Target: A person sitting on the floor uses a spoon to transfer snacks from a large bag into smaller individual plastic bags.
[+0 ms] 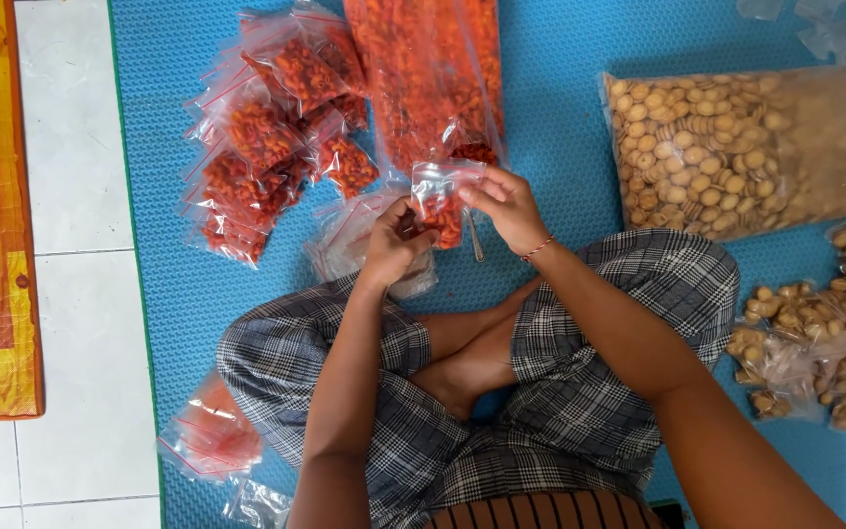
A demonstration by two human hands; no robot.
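Above the crossed legs on the blue mat (560,118), both hands pinch one small clear bag (443,196) of orange-red snacks: left hand (394,245) clenched at its lower edge, right hand (506,208) gripping its top corner. Just beyond lies a pile of filled small bags (266,147), then a large bag of the same snacks (423,69); far right, a big bag of round biscuits (727,147)
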